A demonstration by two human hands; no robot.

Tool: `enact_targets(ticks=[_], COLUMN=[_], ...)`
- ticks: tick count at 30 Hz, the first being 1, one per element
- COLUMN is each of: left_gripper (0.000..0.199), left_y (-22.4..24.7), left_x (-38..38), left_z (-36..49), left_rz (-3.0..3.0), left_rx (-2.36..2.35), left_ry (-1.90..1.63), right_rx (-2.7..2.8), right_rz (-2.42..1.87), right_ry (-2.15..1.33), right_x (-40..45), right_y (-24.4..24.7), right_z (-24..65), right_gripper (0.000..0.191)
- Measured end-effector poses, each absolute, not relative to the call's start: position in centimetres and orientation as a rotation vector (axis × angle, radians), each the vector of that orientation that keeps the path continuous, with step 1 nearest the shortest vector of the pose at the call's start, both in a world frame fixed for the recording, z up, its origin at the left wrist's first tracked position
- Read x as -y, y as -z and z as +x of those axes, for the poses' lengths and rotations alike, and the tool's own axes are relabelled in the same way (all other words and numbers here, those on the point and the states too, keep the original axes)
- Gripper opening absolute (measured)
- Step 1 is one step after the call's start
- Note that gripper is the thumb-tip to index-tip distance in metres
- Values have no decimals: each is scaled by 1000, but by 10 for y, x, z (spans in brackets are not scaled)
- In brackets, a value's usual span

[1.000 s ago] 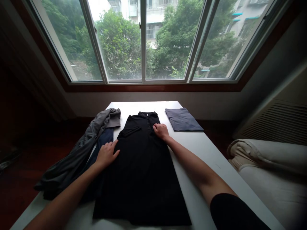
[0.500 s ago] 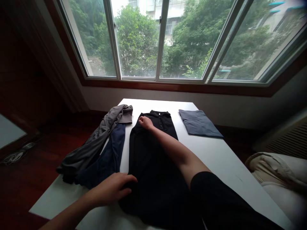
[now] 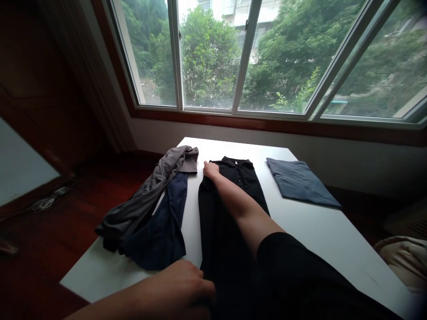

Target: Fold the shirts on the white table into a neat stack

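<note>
A black collared shirt lies lengthwise on the white table, its collar and button placket toward the window. My right hand reaches across it, fingers closed on the cloth at the far left shoulder. Near me, my left hand is curled with its fingers closed at the shirt's near left edge. The fingertips there are partly lost in the dark cloth. My right arm and black sleeve cover much of the shirt's near right part.
Left of the shirt, a rumpled grey garment lies over a navy one. A folded blue-grey garment rests at the right on the white table. Beyond are the window, a cable coil on the floor, and beige fabric at far right.
My view has turned left, so the table sits further right. My left hand has moved nearer and its fingers have curled in at the shirt's edge. My right hand stays at the shoulder.
</note>
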State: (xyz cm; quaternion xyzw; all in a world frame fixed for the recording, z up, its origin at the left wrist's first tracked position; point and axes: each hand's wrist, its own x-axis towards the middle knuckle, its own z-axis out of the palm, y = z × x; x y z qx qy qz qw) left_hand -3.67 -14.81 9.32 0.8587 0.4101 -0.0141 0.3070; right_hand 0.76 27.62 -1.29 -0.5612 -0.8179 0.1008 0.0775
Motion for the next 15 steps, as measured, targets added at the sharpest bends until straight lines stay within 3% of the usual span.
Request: enact_targets(ticks=[5,11,15], left_gripper=[15,15,14], left_y=[-92,-98,-107], left_x=[148,134,129], left_z=[-32,-42,-42], left_rz=[2295,2270,2270], left_rx=[-1128,-1612,-1667], left_ry=[72,106,112], right_rx=[2406,2289,2217], right_rz=[-1685,-1673,-1662], right_ry=[-335,-387,-472], right_x=[-288,-306,-314], right_y=[6,-12,-20], right_z=[19,37,55], right_gripper=[33,39,37])
